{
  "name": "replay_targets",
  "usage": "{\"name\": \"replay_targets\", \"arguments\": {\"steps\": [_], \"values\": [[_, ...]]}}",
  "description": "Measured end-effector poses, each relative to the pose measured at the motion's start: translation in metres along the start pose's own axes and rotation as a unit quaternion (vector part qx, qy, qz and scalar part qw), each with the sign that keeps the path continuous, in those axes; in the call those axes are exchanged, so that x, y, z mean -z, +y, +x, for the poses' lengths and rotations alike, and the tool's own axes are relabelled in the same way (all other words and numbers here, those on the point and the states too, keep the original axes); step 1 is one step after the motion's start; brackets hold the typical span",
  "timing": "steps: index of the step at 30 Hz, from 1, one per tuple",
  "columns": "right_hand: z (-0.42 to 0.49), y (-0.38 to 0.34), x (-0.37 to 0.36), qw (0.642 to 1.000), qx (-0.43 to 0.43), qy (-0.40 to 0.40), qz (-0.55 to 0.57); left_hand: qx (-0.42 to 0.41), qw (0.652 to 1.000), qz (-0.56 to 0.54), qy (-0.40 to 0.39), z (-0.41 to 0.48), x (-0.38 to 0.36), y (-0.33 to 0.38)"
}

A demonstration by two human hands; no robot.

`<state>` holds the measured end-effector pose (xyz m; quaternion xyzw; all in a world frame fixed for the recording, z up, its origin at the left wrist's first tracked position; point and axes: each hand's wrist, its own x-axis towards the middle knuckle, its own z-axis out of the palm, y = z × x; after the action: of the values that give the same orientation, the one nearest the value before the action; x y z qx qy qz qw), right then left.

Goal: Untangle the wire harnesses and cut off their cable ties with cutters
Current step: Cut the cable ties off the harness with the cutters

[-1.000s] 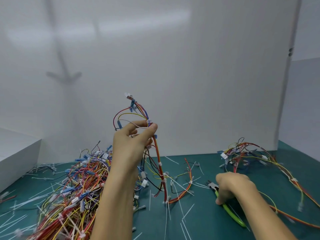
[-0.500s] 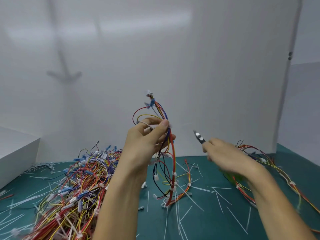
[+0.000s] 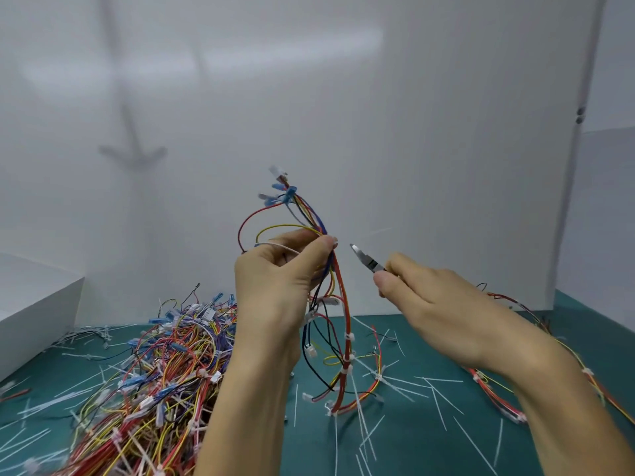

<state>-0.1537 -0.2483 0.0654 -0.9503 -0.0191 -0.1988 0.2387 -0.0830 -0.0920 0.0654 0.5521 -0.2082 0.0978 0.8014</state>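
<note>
The green worktop (image 3: 429, 441) carries one big tangled pile (image 3: 154, 379) of wire looms on its left side. The raised harness (image 3: 344, 314) dangles close to the pile, so its tail could snag there and drag loose strands up with it.

The left hand (image 3: 281, 286) pinches that harness near its top between thumb and curled fingers, and its lower end trails down to the worktop. The right hand (image 3: 436, 310) is wrapped round the cutters (image 3: 366, 257), whose tip points at the left thumb from just beside it. A hurried closing move could nick the thumb. A bite taken too deep could cut wire insulation rather than the ties (image 3: 348, 337).

Counted:
- one pile
- one held harness
- one looser bunch (image 3: 498, 396) on the right
- one white box (image 3: 34, 304) on the left
- two hands
- one pair of cutters
- at least four ties on the held harness
- white offcuts (image 3: 443, 407), too many to count
</note>
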Motion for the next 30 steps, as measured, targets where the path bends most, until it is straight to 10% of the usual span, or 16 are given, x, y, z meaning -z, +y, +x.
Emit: {"name": "replay_targets", "arguments": {"steps": [30], "values": [[-0.003, -0.02, -0.003, 0.997, 0.007, 0.068, 0.03, -0.035, 0.999, 0.002, 0.004, -0.004, -0.005, 0.002]]}}
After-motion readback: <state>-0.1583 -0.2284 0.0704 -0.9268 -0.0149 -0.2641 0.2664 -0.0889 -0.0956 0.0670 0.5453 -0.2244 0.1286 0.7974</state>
